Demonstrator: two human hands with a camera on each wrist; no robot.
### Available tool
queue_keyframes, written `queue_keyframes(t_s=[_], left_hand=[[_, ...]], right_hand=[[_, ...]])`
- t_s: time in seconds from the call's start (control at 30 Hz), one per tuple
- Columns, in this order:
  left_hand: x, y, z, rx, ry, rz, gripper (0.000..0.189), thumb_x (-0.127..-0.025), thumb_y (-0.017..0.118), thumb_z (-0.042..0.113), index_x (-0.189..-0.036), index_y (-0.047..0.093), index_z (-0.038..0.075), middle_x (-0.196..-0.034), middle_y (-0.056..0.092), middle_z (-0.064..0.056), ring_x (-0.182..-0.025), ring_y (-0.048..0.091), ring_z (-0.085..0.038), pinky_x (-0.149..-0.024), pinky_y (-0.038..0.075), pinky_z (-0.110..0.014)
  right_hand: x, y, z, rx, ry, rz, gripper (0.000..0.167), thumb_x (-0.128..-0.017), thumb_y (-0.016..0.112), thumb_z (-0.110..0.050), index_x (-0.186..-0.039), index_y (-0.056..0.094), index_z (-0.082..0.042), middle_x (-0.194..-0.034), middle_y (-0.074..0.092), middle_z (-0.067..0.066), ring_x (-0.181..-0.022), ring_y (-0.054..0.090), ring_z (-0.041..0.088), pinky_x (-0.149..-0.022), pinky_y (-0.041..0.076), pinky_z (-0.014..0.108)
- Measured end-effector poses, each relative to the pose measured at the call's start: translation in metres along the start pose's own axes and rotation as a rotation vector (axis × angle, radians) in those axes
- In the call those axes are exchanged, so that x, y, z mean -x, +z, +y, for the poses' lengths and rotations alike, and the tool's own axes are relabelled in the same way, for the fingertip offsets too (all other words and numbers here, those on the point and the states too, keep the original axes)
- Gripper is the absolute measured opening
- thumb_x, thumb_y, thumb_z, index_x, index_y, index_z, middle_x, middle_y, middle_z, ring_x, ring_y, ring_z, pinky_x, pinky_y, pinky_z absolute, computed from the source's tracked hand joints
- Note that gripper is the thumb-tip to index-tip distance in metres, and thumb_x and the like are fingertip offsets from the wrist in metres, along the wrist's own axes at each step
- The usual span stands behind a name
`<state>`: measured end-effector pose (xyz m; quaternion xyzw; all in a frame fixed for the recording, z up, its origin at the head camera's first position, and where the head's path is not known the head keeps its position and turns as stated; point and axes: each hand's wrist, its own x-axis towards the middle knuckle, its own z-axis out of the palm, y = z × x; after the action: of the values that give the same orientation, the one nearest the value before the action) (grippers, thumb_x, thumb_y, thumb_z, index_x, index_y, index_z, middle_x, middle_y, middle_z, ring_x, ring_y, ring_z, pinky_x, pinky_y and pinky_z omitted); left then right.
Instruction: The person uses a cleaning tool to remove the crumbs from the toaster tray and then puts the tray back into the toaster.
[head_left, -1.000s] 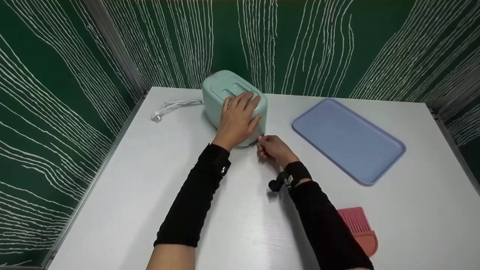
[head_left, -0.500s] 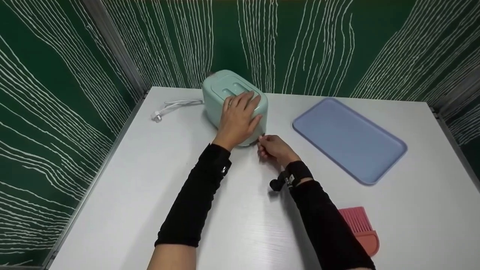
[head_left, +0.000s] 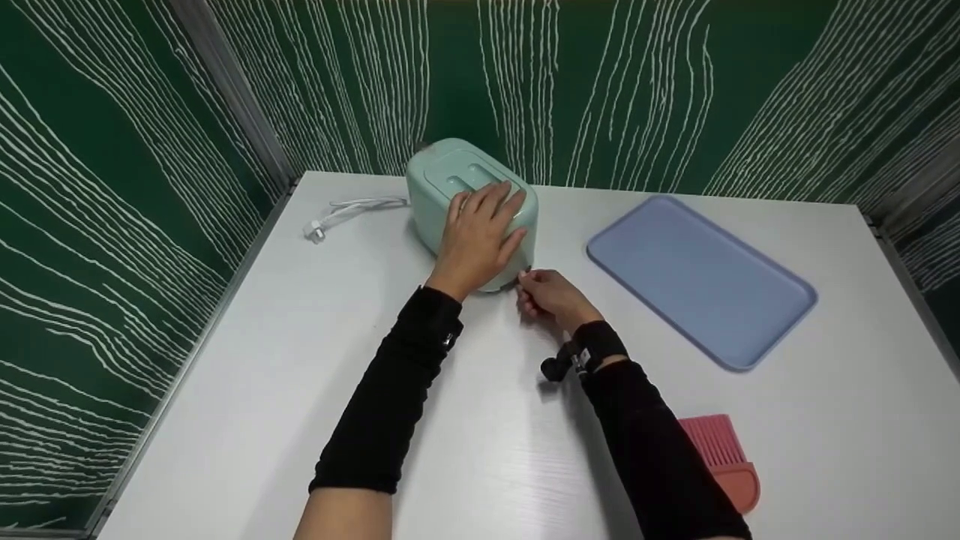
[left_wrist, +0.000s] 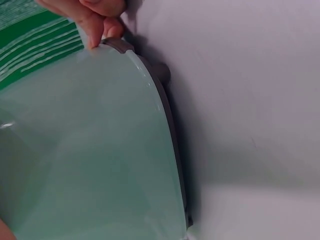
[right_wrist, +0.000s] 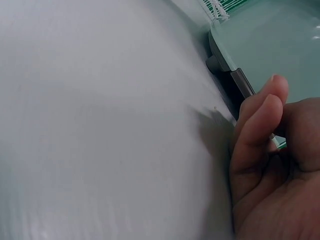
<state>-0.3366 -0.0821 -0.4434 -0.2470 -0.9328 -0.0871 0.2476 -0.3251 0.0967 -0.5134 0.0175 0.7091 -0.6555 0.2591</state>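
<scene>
head: even light, soft glare on tabletop (head_left: 517, 465) | wrist views: dimmer, soft shadows, perhaps slight blur

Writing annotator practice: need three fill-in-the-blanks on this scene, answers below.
1. The left hand rests on the boxy mint-green toaster; the right hand is at its ____ (upper/lower) edge.
2. In the head view, the thin white power cord lies to the ____ of the toaster.
3. The coral brush with pink bristles is partly hidden by the ____ black fabric sleeve.

Answers: lower; left; right.
</scene>
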Motion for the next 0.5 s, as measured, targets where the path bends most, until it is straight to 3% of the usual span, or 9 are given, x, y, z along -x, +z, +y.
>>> queue_keyframes(t_s=[0.2, 0.5], left_hand=[[0.0026, 0.0029, -0.0029, -0.071, 0.052, 0.009, 0.052, -0.113, 0.051, 0.048, -0.163, 0.048, 0.033, -0.166, 0.05, -0.004, -0.156, 0.043, -0.027, -0.126, 0.034, -0.053], [0.0054, 0.0061, -0.0051, -0.105, 0.092, 0.035, 0.051, -0.112, 0.053, 0.048, -0.161, 0.051, 0.032, -0.164, 0.05, -0.007, -0.152, 0.045, -0.031, -0.123, 0.037, -0.051]], right_hand=[[-0.0009, -0.0005, -0.0002, 0.018, -0.001, -0.006, 0.033, -0.117, 0.046, -0.028, -0.092, 0.054, -0.008, -0.07, 0.055, -0.006, -0.057, 0.049, 0.004, -0.055, 0.044, 0.019], [-0.0005, -0.0018, -0.0015, 0.022, 0.002, -0.013, 0.031, -0.117, 0.047, -0.028, -0.094, 0.052, -0.008, -0.071, 0.053, -0.006, -0.058, 0.048, 0.004, -0.056, 0.043, 0.018]])
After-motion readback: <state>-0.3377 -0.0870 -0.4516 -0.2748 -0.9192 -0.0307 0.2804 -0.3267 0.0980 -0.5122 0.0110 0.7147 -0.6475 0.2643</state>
